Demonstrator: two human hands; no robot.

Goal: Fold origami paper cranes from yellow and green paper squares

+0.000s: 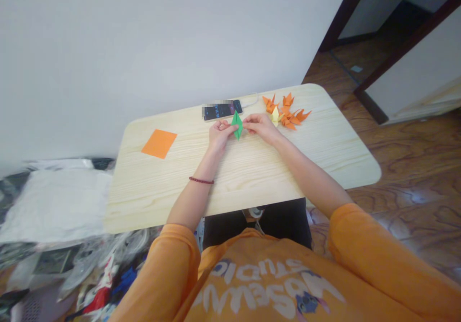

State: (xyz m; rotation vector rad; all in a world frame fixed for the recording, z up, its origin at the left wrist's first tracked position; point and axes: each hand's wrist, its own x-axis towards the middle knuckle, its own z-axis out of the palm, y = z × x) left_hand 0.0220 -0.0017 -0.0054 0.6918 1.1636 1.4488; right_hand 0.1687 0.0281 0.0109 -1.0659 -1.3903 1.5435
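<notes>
A white wall (144,48) fills the upper part of the view, and a brown wood-grain floor (406,154) runs off to the right beneath a dark-framed doorway (406,41). A pale, wood-grain table (151,192) with rounded corners stands against the wall, and the person sits at it in an orange sweatshirt (266,283) printed with white lettering. Down on the left, a white cloth (54,207) lies beside a jumbled heap of plastic bags (82,269).

Both hands are over the middle of the table, close together. The left hand (219,135) and the right hand (261,126) each have a pinching grip on one side of a single green folded paper (236,125), a slim, pointed diamond shape that stands between the fingertips, clear of the tabletop.

Just beyond the right hand lies an overlapping cluster of crisp folded paper cranes: one pale yellow crane (275,116) and several orange cranes (287,113), at least three, though the exact count is hard to tell. Beyond the hands lies one black smartphone (222,110), partly blurred, with a thin white cable (252,101) running from it. One flat orange paper square (159,144) lies alone toward the left. A single thin strand of dark red beads (200,180) circles the left wrist.
</notes>
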